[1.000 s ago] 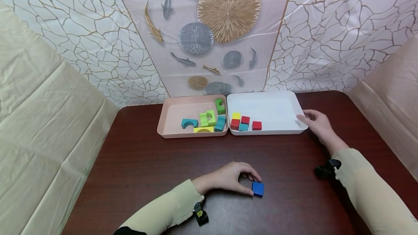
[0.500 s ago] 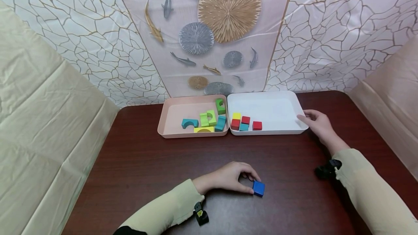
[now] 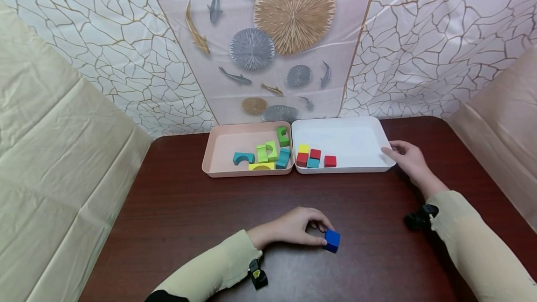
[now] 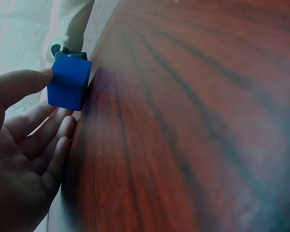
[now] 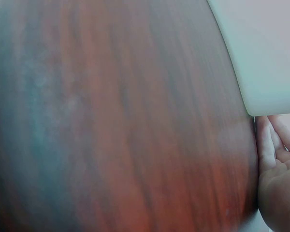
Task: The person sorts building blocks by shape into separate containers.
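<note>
My left hand point(image 3: 295, 227) pinches a blue cube block point(image 3: 332, 241) between thumb and fingers, close over the front middle of the table. In the left wrist view the thumb lies against one side of the blue block point(image 4: 70, 83), with fingertips behind it and the other fingers loosely bent below. Over at the right, my right hand point(image 3: 411, 164) grips the right rim of the white tray point(image 3: 356, 141), its thumb over the edge. The right wrist view shows the white tray's corner point(image 5: 261, 92) with the right hand point(image 5: 280, 179) right at it.
Inside the white tray, red blocks point(image 3: 330, 161), a yellow block point(image 3: 304, 148) and a teal block point(image 3: 313, 163) sit at the left. A pink tray point(image 3: 222, 153) adjoins it, holding several notched blocks, including a teal arch point(image 3: 244, 158). Patterned cloth hangs behind the table.
The blue block has turned and tilted slightly between my left fingers. My right hand and both trays stay where they were.
</note>
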`<state>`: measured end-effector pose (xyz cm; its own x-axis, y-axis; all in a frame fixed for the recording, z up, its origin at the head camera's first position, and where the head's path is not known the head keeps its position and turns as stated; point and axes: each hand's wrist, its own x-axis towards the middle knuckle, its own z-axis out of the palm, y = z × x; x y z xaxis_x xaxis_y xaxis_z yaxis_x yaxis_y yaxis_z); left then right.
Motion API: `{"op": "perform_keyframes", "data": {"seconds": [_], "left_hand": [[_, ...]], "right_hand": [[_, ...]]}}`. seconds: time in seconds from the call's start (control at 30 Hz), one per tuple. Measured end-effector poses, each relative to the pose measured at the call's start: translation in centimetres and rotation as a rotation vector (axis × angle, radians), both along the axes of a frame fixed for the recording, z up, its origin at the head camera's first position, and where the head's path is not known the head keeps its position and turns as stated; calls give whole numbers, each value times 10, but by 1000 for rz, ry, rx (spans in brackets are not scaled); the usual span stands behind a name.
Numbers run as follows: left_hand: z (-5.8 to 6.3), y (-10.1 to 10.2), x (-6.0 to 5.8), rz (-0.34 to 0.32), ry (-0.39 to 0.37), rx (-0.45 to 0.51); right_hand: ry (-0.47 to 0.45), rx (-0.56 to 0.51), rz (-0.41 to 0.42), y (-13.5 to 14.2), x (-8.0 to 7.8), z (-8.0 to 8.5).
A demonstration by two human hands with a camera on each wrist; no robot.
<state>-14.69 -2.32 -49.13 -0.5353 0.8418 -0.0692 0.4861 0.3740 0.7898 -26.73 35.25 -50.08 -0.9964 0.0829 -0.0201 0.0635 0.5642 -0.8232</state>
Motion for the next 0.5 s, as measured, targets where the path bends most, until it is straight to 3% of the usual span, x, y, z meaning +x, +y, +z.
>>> {"op": "perform_keyframes", "data": {"seconds": [0.5], "left_hand": [[-1,0,0,27,-18,28]], "right_hand": [[3,-1,-5,0,-1,-1]]}}
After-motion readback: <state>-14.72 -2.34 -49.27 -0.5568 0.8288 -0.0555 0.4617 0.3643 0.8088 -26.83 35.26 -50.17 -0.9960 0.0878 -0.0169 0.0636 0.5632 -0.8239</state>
